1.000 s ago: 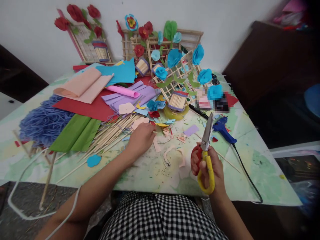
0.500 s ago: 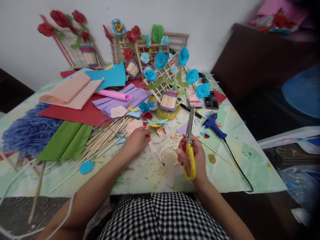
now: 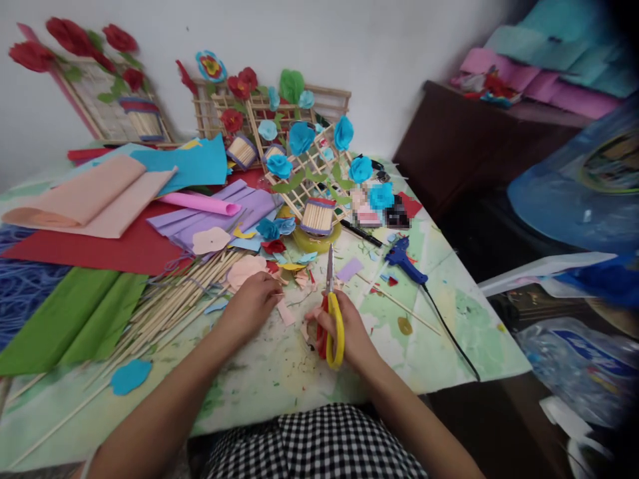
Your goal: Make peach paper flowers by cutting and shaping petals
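My right hand (image 3: 350, 327) is closed around the scissors (image 3: 335, 329), which have yellow and red handles. Their blades point away from me and look shut. My left hand (image 3: 253, 305) rests low over the table, its fingers bent together by a narrow peach paper strip (image 3: 286, 311). What the fingertips hold, if anything, is hidden. Just beyond that hand lies a scalloped peach paper piece (image 3: 245, 269), with paper scraps around it. A thin curved peach offcut lies beside my right fingers, partly covered by them.
A blue glue gun (image 3: 408, 261) with a black cord lies at right. Thin wooden sticks (image 3: 177, 299), green paper (image 3: 74, 326) and a blue paper flower shape (image 3: 130, 377) are at left. Behind stands a stick lattice (image 3: 319, 171) with blue paper flowers. A yellow tape roll (image 3: 319, 241) sits below it.
The view has swung right, so the table's things appear further left. My right hand with the scissors has come nearer my left hand. The left hand stays by the peach scraps.
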`<move>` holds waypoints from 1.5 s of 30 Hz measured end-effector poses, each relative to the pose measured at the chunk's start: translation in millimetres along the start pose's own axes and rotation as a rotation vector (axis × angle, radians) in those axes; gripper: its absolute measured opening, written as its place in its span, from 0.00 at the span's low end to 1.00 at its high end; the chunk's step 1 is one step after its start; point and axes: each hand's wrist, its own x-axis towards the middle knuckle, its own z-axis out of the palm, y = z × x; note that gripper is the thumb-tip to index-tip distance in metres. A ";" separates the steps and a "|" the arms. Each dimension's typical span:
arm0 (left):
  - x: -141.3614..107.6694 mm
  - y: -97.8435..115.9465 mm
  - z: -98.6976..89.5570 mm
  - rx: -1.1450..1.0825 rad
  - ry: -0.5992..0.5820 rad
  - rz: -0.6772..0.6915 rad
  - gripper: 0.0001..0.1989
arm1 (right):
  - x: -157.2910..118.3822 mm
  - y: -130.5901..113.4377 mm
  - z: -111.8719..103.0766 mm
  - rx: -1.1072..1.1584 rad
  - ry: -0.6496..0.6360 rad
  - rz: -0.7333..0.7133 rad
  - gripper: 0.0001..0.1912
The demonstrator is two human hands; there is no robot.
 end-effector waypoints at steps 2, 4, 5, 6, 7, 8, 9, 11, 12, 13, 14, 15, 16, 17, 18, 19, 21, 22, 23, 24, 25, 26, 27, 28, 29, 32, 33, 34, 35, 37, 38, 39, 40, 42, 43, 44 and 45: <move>-1.4 3.0 -2.0 -0.035 0.031 0.022 0.10 | 3.8 -5.7 -8.6 -0.074 0.068 -0.030 0.23; -3.2 9.0 -5.2 -0.082 0.089 0.052 0.10 | 6.3 -10.6 -16.7 -0.140 0.133 -0.093 0.25; -4.2 12.8 -6.8 -0.110 0.112 0.073 0.11 | 7.1 -12.7 -19.4 -0.158 0.151 -0.129 0.25; -5.2 17.0 -8.1 -0.140 0.123 0.098 0.11 | 7.8 -14.6 -20.7 -0.172 0.148 -0.161 0.26; -6.2 21.1 -9.0 -0.171 0.122 0.125 0.11 | 8.5 -16.2 -20.4 -0.185 0.131 -0.190 0.26; -7.2 25.0 -9.2 -0.202 0.116 0.155 0.11 | 9.3 -17.4 -18.6 -0.201 0.107 -0.219 0.27; -8.2 28.3 -8.8 -0.230 0.110 0.186 0.11 | 10.5 -18.0 -15.5 -0.217 0.080 -0.247 0.26; -10.1 32.9 -6.5 -0.271 0.121 0.259 0.09 | 13.9 -17.6 -7.0 -0.229 0.034 -0.292 0.26; -11.0 34.0 -5.1 -0.284 0.130 0.298 0.08 | 16.0 -16.7 -2.4 -0.220 0.017 -0.301 0.26; -11.9 34.5 -3.8 -0.297 0.140 0.330 0.08 | 18.1 -15.6 1.8 -0.202 0.005 -0.299 0.26; -12.8 34.6 -2.9 -0.307 0.147 0.354 0.07 | 20.1 -14.5 5.4 -0.174 -0.007 -0.286 0.26; -13.6 34.5 -2.4 -0.315 0.151 0.368 0.06 | 21.8 -13.8 8.2 -0.137 -0.015 -0.267 0.27; -14.3 34.5 -2.5 -0.319 0.154 0.369 0.06 | 23.1 -13.4 10.1 -0.094 -0.022 -0.248 0.27; -14.8 34.6 -3.0 -0.322 0.154 0.366 0.06 | 24.0 -13.6 11.3 -0.050 -0.029 -0.230 0.28; -15.3 35.0 -3.8 -0.326 0.153 0.349 0.06 | 24.5 -14.1 11.8 -0.009 -0.034 -0.213 0.28; -15.7 35.7 -4.7 -0.330 0.153 0.326 0.06 | 24.7 -15.0 12.0 0.025 -0.040 -0.197 0.29; -16.1 37.6 -6.6 -0.341 0.154 0.279 0.06 | 24.6 -16.6 11.8 0.070 -0.053 -0.172 0.30; -16.1 38.5 -7.4 -0.348 0.155 0.263 0.06 | 24.4 -17.0 11.5 0.080 -0.059 -0.165 0.30; -16.0 39.2 -7.9 -0.356 0.152 0.255 0.06 | 24.3 -16.9 11.2 0.085 -0.066 -0.165 0.30; -15.8 39.6 -8.1 -0.366 0.146 0.252 0.06 | 24.2 -16.4 10.7 0.090 -0.074 -0.168 0.30; -15.6 39.5 -7.9 -0.377 0.140 0.251 0.06 | 24.1 -15.4 10.1 0.093 -0.083 -0.170 0.30; -15.5 39.2 -7.5 -0.388 0.131 0.254 0.05 | 24.1 -14.2 9.2 0.095 -0.089 -0.172 0.29; -15.4 38.6 -6.8 -0.401 0.121 0.259 0.05 | 24.0 -12.8 8.1 0.098 -0.092 -0.172 0.29; -15.4 38.0 -6.0 -0.414 0.109 0.265 0.04 | 24.0 -11.5 6.8 0.103 -0.091 -0.171 0.29; -15.5 37.5 -5.0 -0.426 0.097 0.271 0.04 | 24.0 -10.4 5.4 0.110 -0.088 -0.170 0.28; -15.9 37.8 -2.4 -0.477 0.068 0.280 0.03 | 24.5 -8.6 1.2 0.133 -0.083 -0.171 0.29; -16.1 38.6 -1.9 -0.502 0.059 0.276 0.04 | 24.9 -8.3 0.2 0.143 -0.083 -0.170 0.30; -16.1 39.6 -1.4 -0.531 0.049 0.271 0.04 | 25.4 -8.2 -0.6 0.149 -0.081 -0.169 0.31; -16.0 40.7 -1.1 -0.564 0.037 0.264 0.04 | 25.9 -7.9 -1.3 0.153 -0.080 -0.166 0.32; -15.8 42.6 -0.5 -0.640 0.003 0.219 0.04 | 26.8 -7.0 -2.1 0.157 -0.077 -0.167 0.32; -15.7 43.3 0.0 -0.696 -0.013 0.171 0.03 | 27.2 -6.3 -2.4 0.157 -0.076 -0.169 0.32; -15.6 43.6 0.7 -0.772 -0.035 0.105 0.04 | 27.3 -5.6 -2.7 0.155 -0.073 -0.176 0.32; -15.6 43.6 1.5 -0.862 -0.064 0.023 0.07 | 27.4 -4.7 -3.1 0.153 -0.066 -0.186 0.32; -15.8 42.6 3.9 -1.057 -0.160 -0.141 0.14 | 27.1 -3.1 -3.7 0.135 -0.041 -0.207 0.32; -16.0 41.6 5.3 -1.140 -0.224 -0.199 0.17 | 26.9 -2.4 -4.1 0.122 -0.028 -0.216 0.31; -16.2 40.6 6.8 -1.209 -0.288 -0.239 0.20 | 26.6 -1.9 -4.4 0.109 -0.015 -0.224 0.31; -16.4 39.6 8.3 -1.264 -0.343 -0.263 0.21 | 26.4 -1.4 -4.6 0.097 -0.007 -0.230 0.30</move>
